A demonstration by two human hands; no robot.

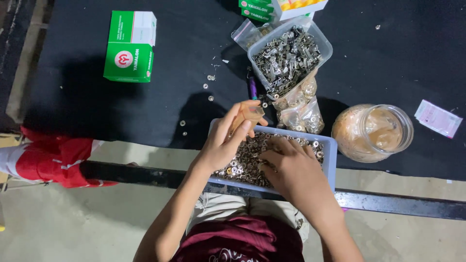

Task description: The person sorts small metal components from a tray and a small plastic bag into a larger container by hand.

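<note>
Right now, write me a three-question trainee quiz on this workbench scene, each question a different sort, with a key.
1. True or false: the right hand rests on the small metal rings in the pale blue tray.
2. What does the left hand hold?
A. a green box
B. a small clear plastic bag
C. a glass jar
3. Fill in: the clear tub of silver metal clips stands on the far side of the ____ tray.

Key:
1. True.
2. B; the small clear plastic bag is pinched at the tray's far edge.
3. Blue.
</note>
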